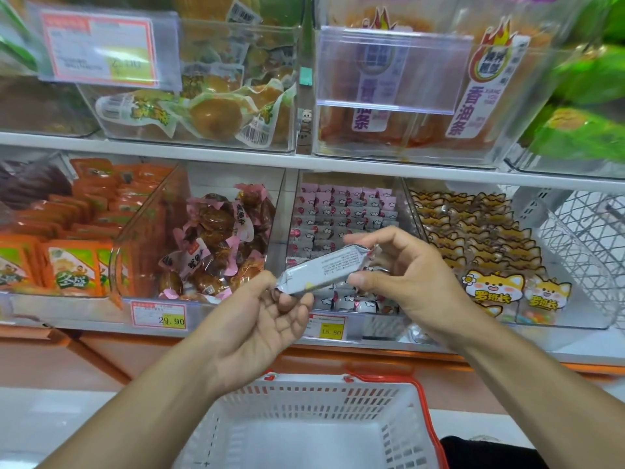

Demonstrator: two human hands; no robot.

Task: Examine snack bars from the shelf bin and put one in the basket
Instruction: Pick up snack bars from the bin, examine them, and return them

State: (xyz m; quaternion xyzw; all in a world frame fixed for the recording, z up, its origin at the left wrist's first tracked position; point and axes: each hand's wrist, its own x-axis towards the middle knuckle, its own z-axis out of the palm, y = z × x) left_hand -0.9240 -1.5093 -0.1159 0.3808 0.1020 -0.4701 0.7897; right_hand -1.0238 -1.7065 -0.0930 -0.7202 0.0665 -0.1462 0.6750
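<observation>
Head view shows me holding one snack bar (325, 269) in front of the shelf bin (341, 231), one end in each hand. My left hand (267, 319) pinches the lower end seal between thumb and forefinger, palm turned up, the other fingers loosely open. My right hand (402, 269) grips the upper end, thumb under the wrapper and fingers curled over the top.

The bar's long axis runs from about 8 o'clock at my left fingers up to 2 o'clock at my right, printed back facing me, so I judge I am reading the label, the examining step.

The basket (399, 431) sits at 6 o'clock from the bar, straight below both hands, its mouth open upward, and looks empty as far as its floor shows. Neither hand is clearly nearer to it; the left sits a little lower. If I keep this bar, I reckon one hand must let go while the other lowers it lengthwise into the basket.
</observation>
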